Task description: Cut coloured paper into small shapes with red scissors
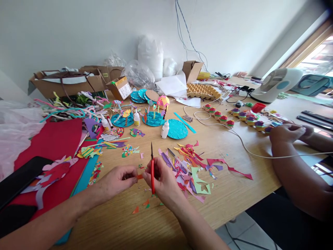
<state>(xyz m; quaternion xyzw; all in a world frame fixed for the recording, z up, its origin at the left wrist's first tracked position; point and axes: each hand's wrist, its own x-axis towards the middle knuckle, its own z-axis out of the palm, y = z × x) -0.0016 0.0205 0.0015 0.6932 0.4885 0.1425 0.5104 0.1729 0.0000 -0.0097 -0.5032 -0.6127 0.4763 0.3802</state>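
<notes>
My right hand (162, 178) is closed around red-handled scissors (152, 173), whose dark blades point up and away from me. Between my two hands is a small orange paper strip (140, 176). The fingertips of my left hand (122, 178) pinch its left end, and my right fingertips meet its other end. Small orange paper scraps (136, 210) lie on the table below my hands. Just beyond them is a paper fish (130, 150) covered in colored bits. To the right of my right hand spreads a heap of paper offcuts (191, 173) with a pen (179, 161) on it.
Glue bottles (164, 130) stand by a blue disc (177, 129) and decorated blue bases (153, 118). Red sheets (52, 146) and a black phone-like object (22, 178) lie left. A white cable (241, 142) crosses the right side, near another person's hands (288, 132). A fan (275, 83) stands behind.
</notes>
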